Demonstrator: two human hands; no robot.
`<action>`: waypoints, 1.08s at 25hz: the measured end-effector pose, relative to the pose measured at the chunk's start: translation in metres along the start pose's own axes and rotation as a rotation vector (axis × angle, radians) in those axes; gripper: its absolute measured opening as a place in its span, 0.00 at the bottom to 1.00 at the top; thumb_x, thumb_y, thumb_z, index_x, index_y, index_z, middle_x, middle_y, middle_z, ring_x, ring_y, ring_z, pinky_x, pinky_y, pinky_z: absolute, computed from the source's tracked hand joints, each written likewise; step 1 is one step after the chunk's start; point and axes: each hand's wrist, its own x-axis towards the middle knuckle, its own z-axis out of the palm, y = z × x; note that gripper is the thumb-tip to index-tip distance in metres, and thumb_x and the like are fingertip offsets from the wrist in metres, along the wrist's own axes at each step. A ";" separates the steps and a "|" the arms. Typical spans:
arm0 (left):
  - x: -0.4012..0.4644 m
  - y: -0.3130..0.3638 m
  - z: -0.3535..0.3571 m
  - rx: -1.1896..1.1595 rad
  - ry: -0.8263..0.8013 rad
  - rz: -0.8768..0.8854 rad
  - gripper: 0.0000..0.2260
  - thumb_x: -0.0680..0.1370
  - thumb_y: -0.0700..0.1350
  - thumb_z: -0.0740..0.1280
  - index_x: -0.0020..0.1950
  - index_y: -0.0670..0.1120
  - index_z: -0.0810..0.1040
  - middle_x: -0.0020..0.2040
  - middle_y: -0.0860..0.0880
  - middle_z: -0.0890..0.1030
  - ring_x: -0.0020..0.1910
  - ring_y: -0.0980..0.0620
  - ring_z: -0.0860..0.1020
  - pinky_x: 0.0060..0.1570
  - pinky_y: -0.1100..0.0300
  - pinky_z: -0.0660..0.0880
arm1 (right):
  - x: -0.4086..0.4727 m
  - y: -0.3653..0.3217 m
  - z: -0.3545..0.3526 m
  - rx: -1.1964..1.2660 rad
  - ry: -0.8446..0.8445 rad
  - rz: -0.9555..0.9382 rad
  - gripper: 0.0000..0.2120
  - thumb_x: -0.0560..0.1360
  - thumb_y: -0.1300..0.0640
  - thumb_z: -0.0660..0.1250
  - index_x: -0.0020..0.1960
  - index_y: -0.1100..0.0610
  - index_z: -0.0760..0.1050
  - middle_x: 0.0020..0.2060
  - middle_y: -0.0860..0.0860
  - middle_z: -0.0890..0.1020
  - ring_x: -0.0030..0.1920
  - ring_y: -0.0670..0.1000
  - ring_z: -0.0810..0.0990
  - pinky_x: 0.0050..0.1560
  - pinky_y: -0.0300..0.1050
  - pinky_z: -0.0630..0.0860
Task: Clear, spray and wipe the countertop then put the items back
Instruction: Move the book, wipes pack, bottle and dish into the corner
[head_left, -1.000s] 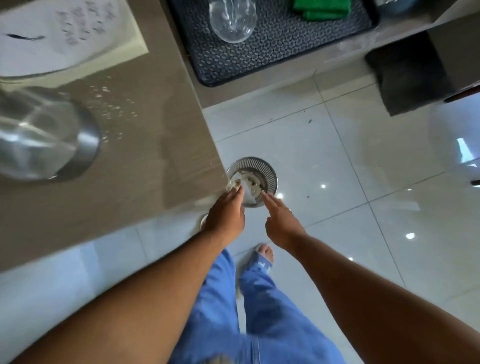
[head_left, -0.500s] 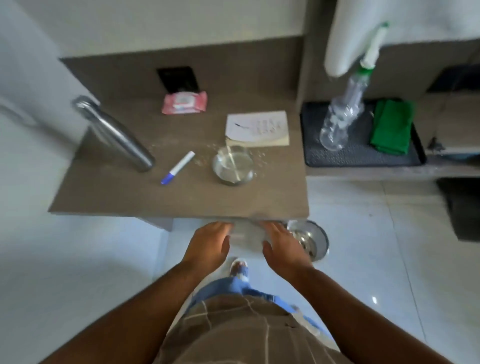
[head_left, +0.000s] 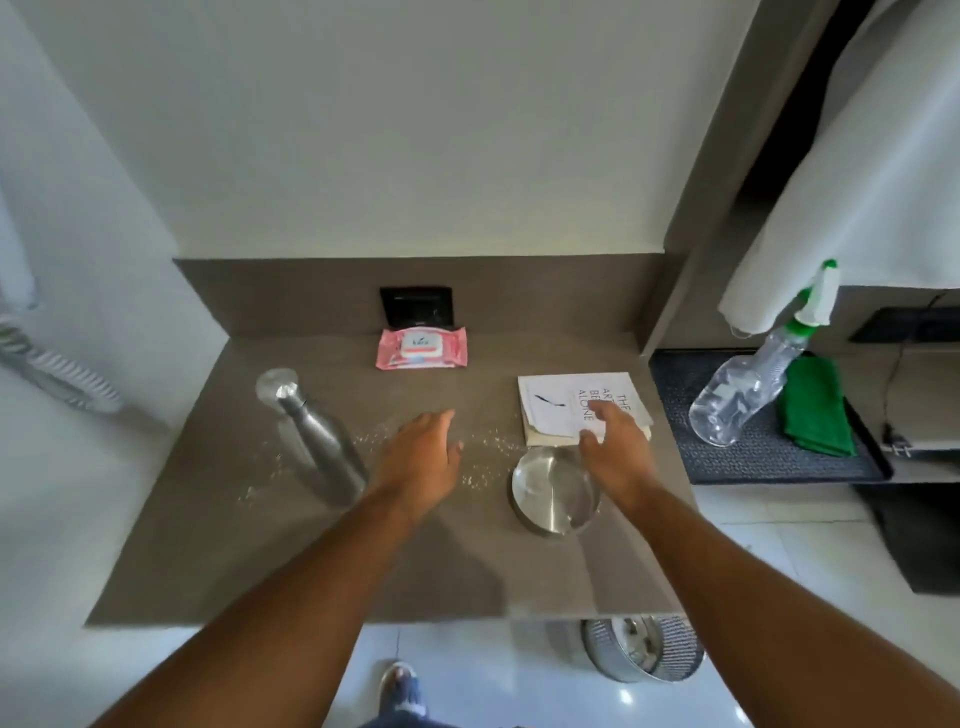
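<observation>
1. As I scan from the left, a steel bottle (head_left: 317, 441) stands on the brown countertop (head_left: 260, 561), its cap on; I cannot see what it holds.
2. Pale crumbs (head_left: 488, 447) lie scattered over the countertop between the bottle and the book.
3. My left hand (head_left: 423, 457) hovers over the crumbs, palm down, fingers loosely spread, holding nothing; I cannot tell if it touches the surface.
4. At the back, against the splash wall below a black socket (head_left: 416, 306), lies a pink wipes pack (head_left: 422, 349), flap closed.
5. Right of centre sits a round steel bowl (head_left: 550, 491); it looks empty, though the glare makes it hard to be sure.
6. My right hand (head_left: 615, 452) reaches over the bowl's far rim, fingers closing on the near corner of a white book (head_left: 558, 405); the thumb sits at the book's edge, grip not fully shut.
7. Further right, on a black mat (head_left: 769, 462) on a lower shelf, a clear spray bottle (head_left: 748, 389) with a green and white trigger stands tilted, looking near empty. A folded green cloth (head_left: 818, 410) lies just beside it.
8. Below the counter edge, on the floor, a mesh waste bin (head_left: 660, 654) holds some pale scraps.
</observation>
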 end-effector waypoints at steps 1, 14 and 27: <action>0.023 0.004 0.002 -0.007 -0.027 0.018 0.23 0.78 0.53 0.64 0.72 0.49 0.68 0.67 0.47 0.76 0.65 0.44 0.74 0.63 0.47 0.72 | 0.016 0.000 -0.004 -0.053 0.054 0.046 0.23 0.77 0.58 0.63 0.71 0.54 0.68 0.69 0.55 0.72 0.67 0.55 0.72 0.69 0.52 0.68; 0.172 0.077 0.097 0.226 -0.565 0.145 0.43 0.73 0.57 0.71 0.79 0.49 0.50 0.80 0.42 0.54 0.77 0.38 0.55 0.72 0.43 0.58 | 0.135 0.076 0.002 -0.360 -0.071 0.449 0.40 0.66 0.37 0.74 0.68 0.59 0.65 0.62 0.60 0.71 0.59 0.60 0.75 0.57 0.56 0.76; 0.203 0.114 0.026 -0.046 -0.655 0.066 0.26 0.68 0.42 0.79 0.62 0.45 0.74 0.60 0.46 0.79 0.52 0.48 0.78 0.47 0.58 0.73 | 0.140 0.068 -0.029 0.033 -0.007 0.315 0.24 0.64 0.43 0.78 0.51 0.51 0.72 0.47 0.49 0.83 0.43 0.45 0.82 0.35 0.40 0.78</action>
